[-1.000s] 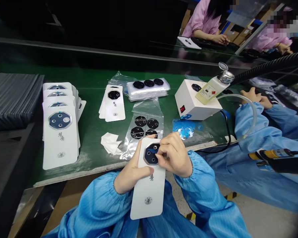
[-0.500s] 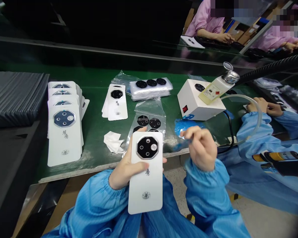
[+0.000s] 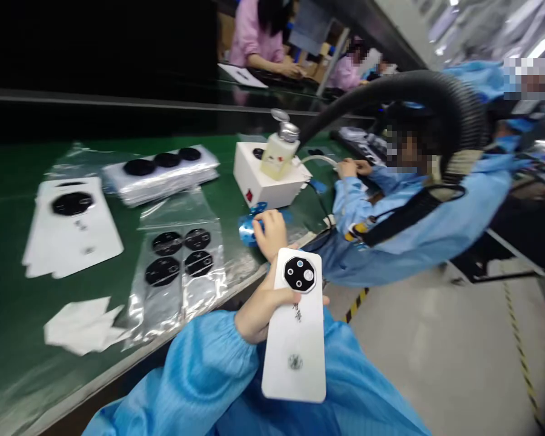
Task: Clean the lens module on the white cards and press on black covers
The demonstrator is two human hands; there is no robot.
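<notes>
My left hand (image 3: 261, 309) is wrapped round a white phone back cover (image 3: 311, 330) with a black octagonal camera plate near its top. The thumb lies across its face and fingertips show at the far edge. Beyond the cover, my right hand (image 3: 273, 235) is at the blue film (image 3: 246, 232) on the bench edge, its fingers curled in a pinch against it. The phone cover and left hand hide the right wrist. Left of my hands lies a clear bag (image 3: 152, 312) with several black camera plates in it.
A white box (image 3: 266, 188) bears a pump bottle (image 3: 277, 158). On the green bench are white covers (image 3: 91, 233), a stack of clear bags (image 3: 163, 181) and a crumpled wipe (image 3: 79, 327). A co-worker in blue (image 3: 418, 236) sits right, beside a thick black hose (image 3: 404, 88).
The view has swung to the right. My right hand has moved from beside the phone cover to the blue film. My left hand still holds the cover.
</notes>
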